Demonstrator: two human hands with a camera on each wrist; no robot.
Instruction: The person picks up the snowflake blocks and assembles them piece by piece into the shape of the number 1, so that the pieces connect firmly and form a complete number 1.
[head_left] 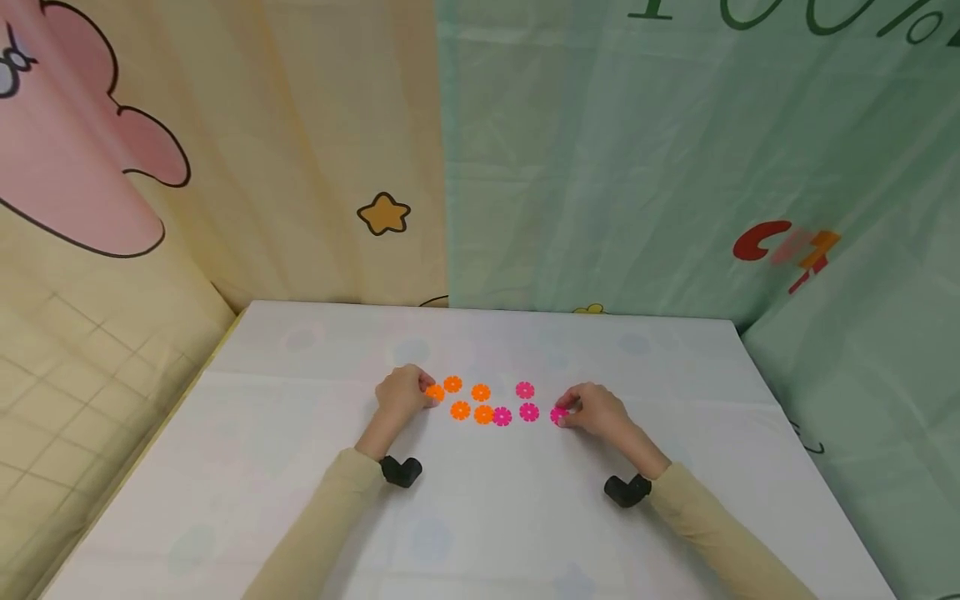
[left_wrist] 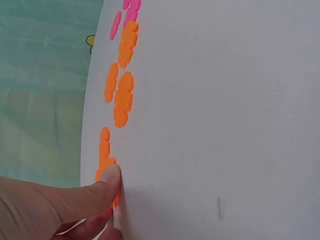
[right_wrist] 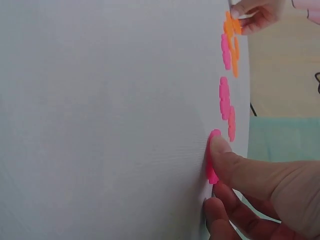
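Observation:
My left hand (head_left: 403, 392) pinches a notched, flower-shaped orange disc (head_left: 435, 392) at the left end of a group of discs. In the left wrist view the thumb lies over part of this disc. Several more orange discs (head_left: 461, 410) lie flat just right of it. At the right end, my right hand (head_left: 596, 410) pinches a pink disc (right_wrist: 212, 162) of the same shape between thumb and fingers. Three other pink discs (head_left: 528, 412) lie between the hands. One pink disc (head_left: 502, 416) touches or slightly overlaps an orange disc (head_left: 483, 414).
The discs lie on a white-covered table (head_left: 480, 517) with faint printed shapes. Behind it hang a yellow curtain (head_left: 315, 150) and a green curtain (head_left: 585, 150). Black wrist cameras (head_left: 401, 472) sit on both wrists, close above the cloth.

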